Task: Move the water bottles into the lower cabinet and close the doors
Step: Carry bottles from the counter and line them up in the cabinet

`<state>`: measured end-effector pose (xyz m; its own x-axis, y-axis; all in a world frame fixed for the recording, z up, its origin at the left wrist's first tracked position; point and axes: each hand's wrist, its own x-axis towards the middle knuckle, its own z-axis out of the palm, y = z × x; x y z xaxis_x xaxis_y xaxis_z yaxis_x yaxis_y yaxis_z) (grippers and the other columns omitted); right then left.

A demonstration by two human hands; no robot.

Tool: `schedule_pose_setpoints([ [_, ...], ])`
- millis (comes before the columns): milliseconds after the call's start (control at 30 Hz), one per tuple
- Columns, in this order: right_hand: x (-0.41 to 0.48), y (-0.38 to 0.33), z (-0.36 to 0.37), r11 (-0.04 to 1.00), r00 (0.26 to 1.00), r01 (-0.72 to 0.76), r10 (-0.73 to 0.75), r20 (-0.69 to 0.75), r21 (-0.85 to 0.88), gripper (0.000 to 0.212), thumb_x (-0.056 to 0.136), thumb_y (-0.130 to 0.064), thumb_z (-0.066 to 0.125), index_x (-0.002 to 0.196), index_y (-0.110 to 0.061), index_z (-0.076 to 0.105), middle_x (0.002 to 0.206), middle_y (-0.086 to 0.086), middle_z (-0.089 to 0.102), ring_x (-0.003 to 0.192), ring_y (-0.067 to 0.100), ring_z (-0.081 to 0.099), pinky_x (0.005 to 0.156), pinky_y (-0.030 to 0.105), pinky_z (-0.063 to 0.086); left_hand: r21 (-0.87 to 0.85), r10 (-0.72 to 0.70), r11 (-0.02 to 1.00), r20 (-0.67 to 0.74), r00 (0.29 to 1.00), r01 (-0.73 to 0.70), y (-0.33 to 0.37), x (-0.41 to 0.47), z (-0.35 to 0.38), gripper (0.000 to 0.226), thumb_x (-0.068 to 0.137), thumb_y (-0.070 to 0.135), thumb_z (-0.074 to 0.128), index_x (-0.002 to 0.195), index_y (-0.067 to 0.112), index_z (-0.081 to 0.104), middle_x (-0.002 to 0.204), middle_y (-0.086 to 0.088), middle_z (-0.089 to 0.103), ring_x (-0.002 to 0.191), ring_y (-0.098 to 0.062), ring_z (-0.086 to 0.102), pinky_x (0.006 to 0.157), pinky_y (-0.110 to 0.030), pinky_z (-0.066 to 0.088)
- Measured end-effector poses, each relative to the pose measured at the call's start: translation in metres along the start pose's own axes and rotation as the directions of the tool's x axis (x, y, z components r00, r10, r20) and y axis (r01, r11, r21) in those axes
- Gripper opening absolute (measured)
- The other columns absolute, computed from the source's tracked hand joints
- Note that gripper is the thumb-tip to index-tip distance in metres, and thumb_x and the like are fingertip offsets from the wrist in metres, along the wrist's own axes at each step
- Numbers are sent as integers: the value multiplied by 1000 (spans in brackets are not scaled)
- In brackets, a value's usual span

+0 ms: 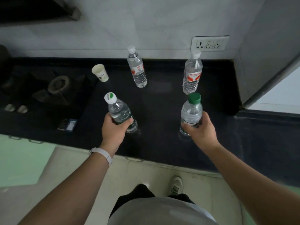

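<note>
Four bottles unstowed, I judge: my left hand point(113, 129) grips the white-capped bottle point(119, 109), my right hand point(201, 130) the green-capped bottle point(191, 111) (two red-labelled bottles point(137, 69) wait on the counter point(159, 101)).

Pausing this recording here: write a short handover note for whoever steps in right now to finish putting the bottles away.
Left hand grips the white-cap bottle; right hand grips the green-cap bottle. Both bottles are at the front of the counter; I cannot tell whether they are lifted.
Two more stand upright near the wall: back-left bottle and back-right bottle.
Done: no bottle stowed; all four are at the counter.
Left: put all four in the lower cabinet, which is out of view, then close its doors.
</note>
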<state>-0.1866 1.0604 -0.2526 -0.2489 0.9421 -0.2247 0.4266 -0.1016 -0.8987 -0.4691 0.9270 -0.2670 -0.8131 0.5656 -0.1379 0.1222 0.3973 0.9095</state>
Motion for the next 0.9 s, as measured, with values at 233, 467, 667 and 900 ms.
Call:
schedule_pose_setpoints([
  [233,-19,-37,60,996,980,86,-79,183,-31,56,71,-34,84,113,-40,48,91,-22,64,79,-19,58,52,4,43,-54,-18,998,-108,994,12,-16,-19,-66,60,58,44,92,110,43,64,106,21,73,96,1,70,85,-27,54],
  [467,-67,-86,148,986,932,159,-132,336,-53,54,70,-35,85,107,-43,47,88,-22,65,79,-20,57,51,3,43,-121,-72,992,-265,962,41,-53,-42,-173,61,54,50,89,109,42,63,101,25,72,91,4,69,79,-24,54],
  [667,-143,-129,253,974,876,228,-197,440,-18,43,70,-31,84,93,-43,49,83,-42,59,70,-19,59,46,3,41,-185,-103,982,-338,936,41,-93,-65,-288,62,57,48,89,114,41,64,104,27,72,93,6,68,79,-22,51],
  [900,-235,-164,380,923,786,383,-303,538,-40,52,65,-42,83,102,-46,46,92,-37,58,83,-19,55,62,14,43,-245,-143,969,-429,892,38,-147,-100,-425,62,54,51,88,111,44,63,102,30,70,94,9,66,79,-20,51],
])
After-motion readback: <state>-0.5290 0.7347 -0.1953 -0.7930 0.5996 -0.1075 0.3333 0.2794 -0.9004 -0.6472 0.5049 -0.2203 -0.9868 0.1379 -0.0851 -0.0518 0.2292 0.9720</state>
